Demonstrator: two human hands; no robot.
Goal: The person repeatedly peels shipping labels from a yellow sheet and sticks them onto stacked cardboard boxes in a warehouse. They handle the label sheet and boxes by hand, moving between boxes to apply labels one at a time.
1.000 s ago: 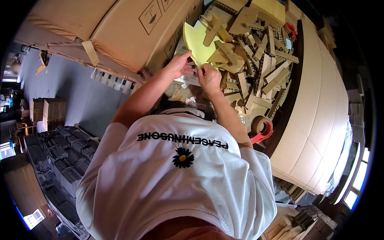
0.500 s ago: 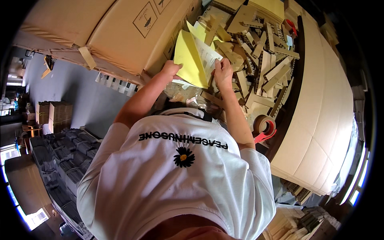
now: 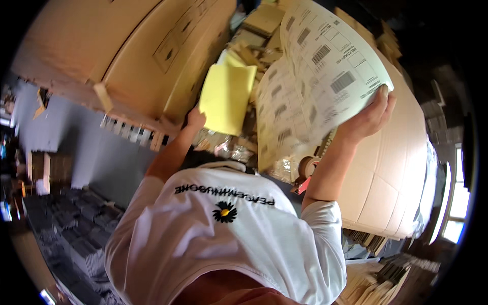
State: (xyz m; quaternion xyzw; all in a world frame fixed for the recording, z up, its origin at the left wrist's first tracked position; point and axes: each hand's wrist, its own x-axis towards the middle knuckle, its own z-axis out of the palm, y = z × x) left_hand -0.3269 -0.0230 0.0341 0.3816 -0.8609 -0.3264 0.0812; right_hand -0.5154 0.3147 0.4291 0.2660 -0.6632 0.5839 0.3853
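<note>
Two large cardboard cartons flank the work: one upper left (image 3: pixel 117 56), one along the right (image 3: pixel 401 168). Between them lies a heap of cardboard scraps (image 3: pixel 254 30). White label sheet (image 3: pixel 320 76), printed with barcode stickers, is lifted clear of the heap and curls over, held up at its right edge. Right hand (image 3: pixel 368 119): fingers closed on that edge, thumb hidden behind the sheet. Yellow sheet (image 3: pixel 227 99) hangs lower, against the left carton. Left hand (image 3: pixel 195 118): at its lower-left corner, apparently pinching it; how far the fingers close I cannot tell. Tape roll (image 3: pixel 306 166) sits below the white sheet, untouched. Judgement: both sheets separated and in hand, neither yet set down; none of the labels looks peeled.
</note>
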